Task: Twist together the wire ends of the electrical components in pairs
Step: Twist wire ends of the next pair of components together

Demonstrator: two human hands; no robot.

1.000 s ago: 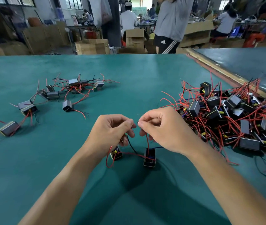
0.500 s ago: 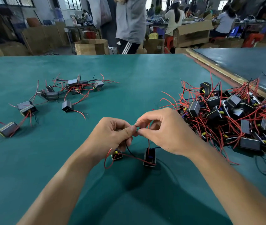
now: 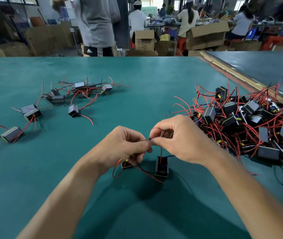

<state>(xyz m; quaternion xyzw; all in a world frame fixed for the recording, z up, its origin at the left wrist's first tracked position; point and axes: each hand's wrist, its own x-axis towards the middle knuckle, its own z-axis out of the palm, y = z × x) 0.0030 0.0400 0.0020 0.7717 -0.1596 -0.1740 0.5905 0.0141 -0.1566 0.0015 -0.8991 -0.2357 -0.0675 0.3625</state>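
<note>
Two grips have closed the gap seen a second ago: left hand [image 3: 128, 145] and right hand [image 3: 180, 137] each pinch a red wire end [image 3: 149, 139] where fingertips meet, above two components [image 3: 162, 167] on the counter [image 3: 137, 75]. Twisting of this pair is judged under way.

Head-worn wide-angle view looks forward and down, close over the table [image 3: 137, 75].

The teal table [image 3: 137, 75] carries a half-hidden component [image 3: 126, 164] under the left hand [image 3: 125, 145] and an upright component [image 3: 162, 167] under the right hand [image 3: 180, 140]. A red-wired pile [image 3: 249, 121] lies right of the right hand. Scattered components [image 3: 78, 91] lie beyond and left of the left hand.
</note>
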